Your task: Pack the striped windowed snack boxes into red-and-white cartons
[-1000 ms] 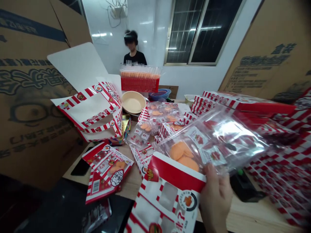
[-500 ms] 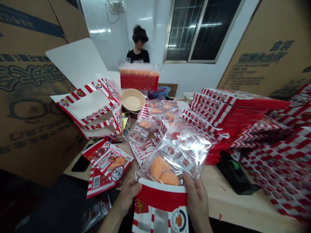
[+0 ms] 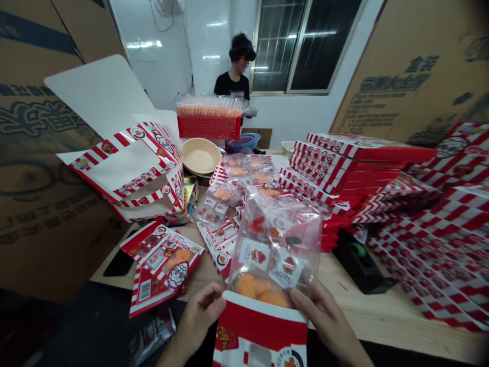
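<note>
A striped carton is held at its upper left edge by the left hand, whose grip is closed on the card. At the carton's upper right corner, a clear bag is pinched in the closed grip of the right hand. Orange pieces are seen in the bag, just above the carton's top edge. Right of the carton, a black tape dispenser is set on the surface.
</note>
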Tool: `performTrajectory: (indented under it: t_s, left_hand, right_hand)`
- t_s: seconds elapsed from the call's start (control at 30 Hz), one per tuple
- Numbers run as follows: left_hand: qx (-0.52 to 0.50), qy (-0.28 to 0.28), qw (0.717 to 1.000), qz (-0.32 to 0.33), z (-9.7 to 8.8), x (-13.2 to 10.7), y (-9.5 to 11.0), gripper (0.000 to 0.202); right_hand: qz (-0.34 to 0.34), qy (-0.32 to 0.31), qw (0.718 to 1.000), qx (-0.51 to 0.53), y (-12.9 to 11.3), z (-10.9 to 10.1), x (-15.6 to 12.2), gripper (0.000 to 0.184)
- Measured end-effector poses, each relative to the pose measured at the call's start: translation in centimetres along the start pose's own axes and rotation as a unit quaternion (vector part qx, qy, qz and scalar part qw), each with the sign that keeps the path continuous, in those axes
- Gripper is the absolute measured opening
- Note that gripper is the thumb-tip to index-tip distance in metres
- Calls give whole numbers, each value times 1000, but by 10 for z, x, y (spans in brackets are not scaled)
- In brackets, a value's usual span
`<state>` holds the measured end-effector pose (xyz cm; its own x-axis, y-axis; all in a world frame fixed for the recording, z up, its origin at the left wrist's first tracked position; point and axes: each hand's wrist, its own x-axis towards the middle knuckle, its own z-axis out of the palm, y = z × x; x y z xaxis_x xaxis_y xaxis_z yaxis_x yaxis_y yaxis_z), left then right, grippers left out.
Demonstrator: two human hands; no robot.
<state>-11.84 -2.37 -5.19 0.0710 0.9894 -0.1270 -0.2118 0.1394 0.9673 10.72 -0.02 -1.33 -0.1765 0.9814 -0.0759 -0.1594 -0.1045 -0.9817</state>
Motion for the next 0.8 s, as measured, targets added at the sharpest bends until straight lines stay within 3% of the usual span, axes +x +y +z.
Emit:
performTrajectory:
  t_s: [0.07, 0.13, 0.2, 0.27, 0.33, 0.4, 0.5, 0.63, 0.7, 0.8]
  left_hand:
    - [60, -49, 997, 1, -4, 1, 11, 32]
    - [106, -111, 988, 2, -3, 1, 20, 30]
    - [128, -167, 978, 0, 3, 1, 26, 28]
    - [91, -177, 980, -11, 11, -1, 25, 27]
    - [4, -129, 991, -24, 18, -4, 17, 29]
    - [-67, -51, 996, -14, 21, -7, 6, 36]
    - [-67, 26, 997, 12, 15, -9, -7, 41]
    - [-60, 109, 992, 12, 5, -10, -12, 39]
    - [-65, 149, 986, 25, 4, -12, -13, 46]
    - [-35, 156, 987, 34, 3, -15, -15, 44]
  right_hand:
    - [-28, -58, 997, -38, -3, -2, 3, 40]
    - [-81, -77, 992, -57, -8, -3, 13, 43]
    - [-133, -29, 990, -36, -18, -3, 28, 54]
    - [-174, 58, 983, -11, -31, -2, 46, 68]
    - [-199, 118, 973, -10, -44, -1, 60, 77]
    - [-202, 111, 972, -34, -54, -1, 65, 70]
    - [-156, 45, 983, -80, -52, -2, 57, 45]
    - [-105, -90, 980, -146, -28, 1, 33, 27]
    - [-113, -155, 964, -186, -15, 4, 22, 24]
    - [-90, -204, 953, -207, 0, 8, 14, 28]
